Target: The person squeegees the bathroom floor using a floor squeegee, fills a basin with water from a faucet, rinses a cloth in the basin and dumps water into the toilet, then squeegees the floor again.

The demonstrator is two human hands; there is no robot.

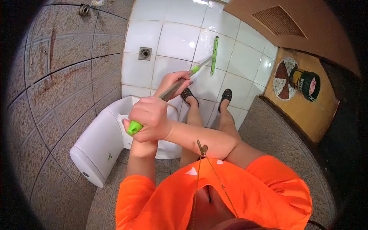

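A long-handled squeegee (215,55) with a green head rests on the wet white floor tiles. Its grey pole slants down and left to a green end cap. My right hand (148,117) is closed round the pole just above that cap, with the right forearm crossing over the left one. Farther along the pole, below a green collar, my left hand (174,83) is wrapped round it. The squeegee head lies beyond my feet, right of a square floor drain (145,53).
A white toilet (96,142) stands at the left, beside the textured tiled wall (69,73). My feet in dark shoes (226,95) are on the tiles. At the right, a wooden surface (303,115) holds a round patterned mat and a dark container (306,82). A brown vented panel (278,23) is above.
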